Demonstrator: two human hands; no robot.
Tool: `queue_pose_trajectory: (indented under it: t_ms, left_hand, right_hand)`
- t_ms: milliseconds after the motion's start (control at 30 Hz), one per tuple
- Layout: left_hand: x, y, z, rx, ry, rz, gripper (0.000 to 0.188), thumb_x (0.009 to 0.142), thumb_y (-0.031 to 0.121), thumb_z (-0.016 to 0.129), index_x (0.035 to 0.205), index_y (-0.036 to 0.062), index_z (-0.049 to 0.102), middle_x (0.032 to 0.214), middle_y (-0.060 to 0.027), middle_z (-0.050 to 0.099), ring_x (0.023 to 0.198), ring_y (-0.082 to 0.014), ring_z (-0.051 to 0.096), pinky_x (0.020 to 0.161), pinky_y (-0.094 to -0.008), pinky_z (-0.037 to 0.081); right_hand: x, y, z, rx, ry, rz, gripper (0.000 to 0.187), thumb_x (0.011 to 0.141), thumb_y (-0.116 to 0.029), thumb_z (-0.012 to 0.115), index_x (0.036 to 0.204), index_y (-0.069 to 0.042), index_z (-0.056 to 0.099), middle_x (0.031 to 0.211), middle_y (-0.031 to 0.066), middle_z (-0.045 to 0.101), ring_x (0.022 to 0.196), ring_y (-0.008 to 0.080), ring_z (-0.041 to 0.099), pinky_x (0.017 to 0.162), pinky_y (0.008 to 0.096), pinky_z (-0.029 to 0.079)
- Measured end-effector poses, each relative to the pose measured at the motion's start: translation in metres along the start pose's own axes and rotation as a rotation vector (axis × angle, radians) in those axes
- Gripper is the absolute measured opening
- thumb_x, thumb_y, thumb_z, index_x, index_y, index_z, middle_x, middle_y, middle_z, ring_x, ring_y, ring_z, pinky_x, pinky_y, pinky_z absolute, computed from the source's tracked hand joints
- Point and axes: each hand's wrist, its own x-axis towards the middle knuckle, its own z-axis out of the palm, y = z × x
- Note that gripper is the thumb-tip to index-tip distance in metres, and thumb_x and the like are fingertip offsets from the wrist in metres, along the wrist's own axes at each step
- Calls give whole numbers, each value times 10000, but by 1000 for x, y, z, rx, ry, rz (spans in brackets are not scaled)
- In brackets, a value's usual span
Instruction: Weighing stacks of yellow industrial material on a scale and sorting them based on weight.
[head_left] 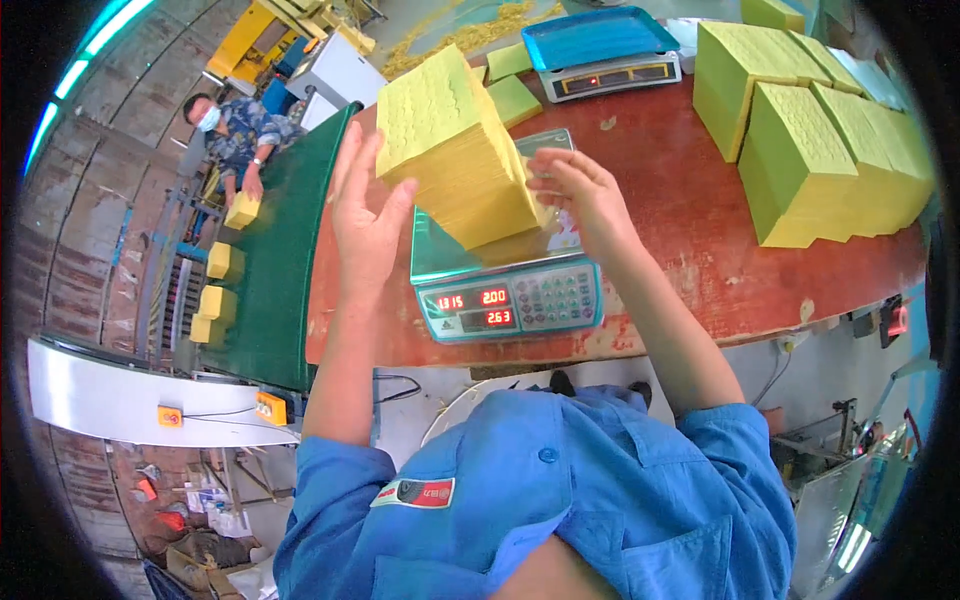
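Observation:
A tall block of stacked yellow paper stands on the teal and silver weighing scale, whose red display is lit. On the block's left side is my left hand, thumb and fingers spread apart, the thumb tip close to the paper. My right hand is at the block's right edge with its fingers stretched toward it. Neither hand is wrapped round the block; whether the fingertips touch it I cannot tell. The paper hides most of the scale's pan.
Large yellow paper stacks stand on the red table to the right. A second scale with a blue tray is at the back. A masked co-worker handles small yellow blocks beside a green conveyor belt at left.

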Motion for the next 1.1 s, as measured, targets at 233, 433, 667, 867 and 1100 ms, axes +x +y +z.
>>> queue_pose_trajectory:
  t_ms: [233, 433, 667, 867, 1100]
  left_hand:
    - [1, 5, 2, -131, 48, -261, 424, 949, 67, 583, 1346, -54, 496, 1415, -145, 475, 1301, -223, 465, 1069, -334, 390]
    - [14, -8, 4, -359, 221, -503, 397, 952, 194, 619, 1252, -62, 577, 1169, -101, 641, 1030, -128, 599, 854, -291, 489]
    - [25, -6, -1, -195, 220, -574, 291, 904, 228, 671, 1083, -1, 681, 928, -13, 693, 745, -45, 582, 602, -204, 409]
    - [26, -16, 1, -321, 224, -598, 194, 878, 165, 670, 963, -7, 695, 791, -15, 668, 633, -59, 567, 522, -222, 411]
    - [34, -28, -5, -288, 145, -522, 169, 887, 198, 668, 883, 31, 690, 704, 25, 619, 591, -33, 516, 513, -213, 386]
  right_hand:
    - [-27, -30, 4, -47, -111, 69, 235, 955, -161, 544, 1106, -23, 659, 1014, 48, 679, 857, 122, 618, 775, 265, 494]
    - [-8, -46, 27, -232, -119, -243, 286, 934, -162, 556, 1126, 32, 643, 974, 110, 697, 857, 164, 654, 778, 298, 513]
    - [27, -49, 57, -600, -36, -546, 259, 878, -167, 641, 1064, 11, 666, 913, 180, 684, 819, 257, 673, 761, 351, 518]
    - [23, -38, 64, -688, 38, -589, 203, 837, -100, 686, 1017, -6, 683, 887, 143, 685, 781, 212, 670, 724, 314, 526]
    - [30, -33, 63, -815, 75, -653, 242, 864, -177, 673, 1016, 10, 695, 909, 136, 714, 825, 168, 679, 768, 304, 522]
